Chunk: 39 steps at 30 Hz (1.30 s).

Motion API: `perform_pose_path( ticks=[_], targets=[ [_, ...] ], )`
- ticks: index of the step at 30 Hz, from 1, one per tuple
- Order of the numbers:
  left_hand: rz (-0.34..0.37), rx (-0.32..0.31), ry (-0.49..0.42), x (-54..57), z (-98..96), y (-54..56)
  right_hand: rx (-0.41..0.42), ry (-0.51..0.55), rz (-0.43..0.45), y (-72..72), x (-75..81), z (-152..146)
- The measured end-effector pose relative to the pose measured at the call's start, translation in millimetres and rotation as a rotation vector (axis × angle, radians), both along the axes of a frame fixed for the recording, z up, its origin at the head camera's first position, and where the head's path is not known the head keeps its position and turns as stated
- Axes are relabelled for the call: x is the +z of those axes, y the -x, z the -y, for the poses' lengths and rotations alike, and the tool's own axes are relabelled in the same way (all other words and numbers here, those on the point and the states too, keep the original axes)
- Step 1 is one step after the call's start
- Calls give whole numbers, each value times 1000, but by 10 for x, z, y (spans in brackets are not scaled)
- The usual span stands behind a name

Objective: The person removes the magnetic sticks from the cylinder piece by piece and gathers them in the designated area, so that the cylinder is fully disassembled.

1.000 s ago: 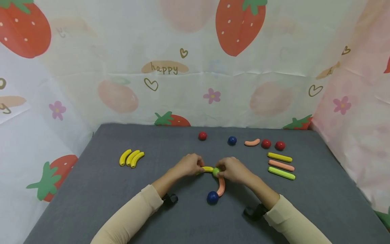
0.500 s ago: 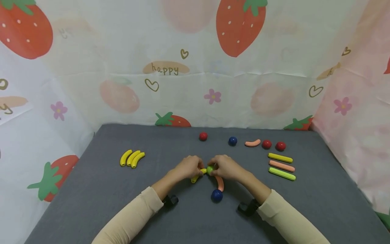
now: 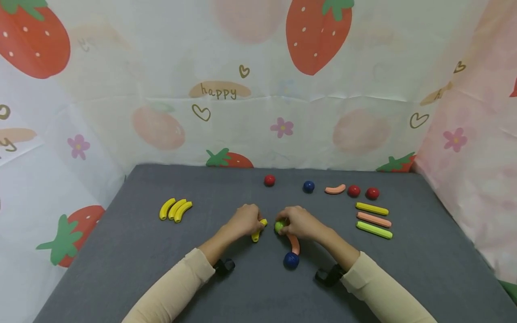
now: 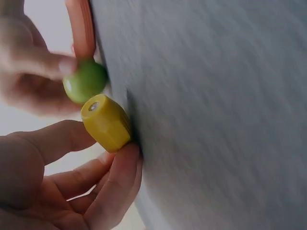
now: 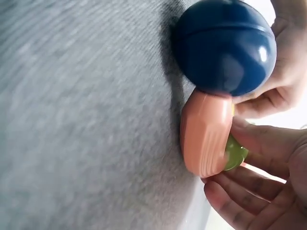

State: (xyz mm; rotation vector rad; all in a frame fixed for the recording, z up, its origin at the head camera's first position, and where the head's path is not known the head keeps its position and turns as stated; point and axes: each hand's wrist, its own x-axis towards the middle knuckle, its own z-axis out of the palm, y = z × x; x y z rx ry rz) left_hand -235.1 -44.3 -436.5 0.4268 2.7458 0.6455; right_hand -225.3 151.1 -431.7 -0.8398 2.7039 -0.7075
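Note:
My left hand (image 3: 244, 220) pinches a curved yellow rod (image 4: 108, 125) between thumb and fingers. A small metal dot shows on the rod's end face in the left wrist view. To its right, my right hand (image 3: 302, 223) holds a green ball (image 4: 86, 81) by the fingertips. Joined to that ball is a curved salmon-pink rod (image 5: 206, 136), and a dark blue ball (image 5: 225, 45) touches the rod's other end, nearer the body. In the head view a small gap separates the yellow rod from the green ball. Fingers partly cover both.
Several more pieces lie on the grey cloth-covered table (image 3: 121, 269): curved yellow rods (image 3: 176, 210) at left, a red ball (image 3: 269, 180), a blue ball (image 3: 308, 186), a curved pink rod (image 3: 335, 189) and two red balls (image 3: 353, 191) behind, straight rods (image 3: 374, 219) at right. A strawberry-print curtain (image 3: 258, 112) surrounds the table.
The yellow rod, touching the green ball earlier, is now apart from it and turned to point more toward the body. The right hand has moved slightly left with the green ball; the blue ball shifted right.

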Motion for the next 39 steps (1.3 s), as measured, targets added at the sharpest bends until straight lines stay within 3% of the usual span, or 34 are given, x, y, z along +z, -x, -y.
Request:
perform_pose_path(
  ticks=[9,14,24,32,39],
  targets=[
    [13,115,-35,30,334,115,-30,-18,22,-13,14,-23],
    [28,182,-38,56,658,204,-28,-12,23,-21,-4,-25],
    [-24,275,27,135,1235,346,-31,-14,20,-35,9,-27],
    [-65,308,100,138,1580,360,-27,-7,17,-35,18,-22],
    [-89,301,100,139,1645,333,-44,-7,27,-17,0,-24]
  ],
)
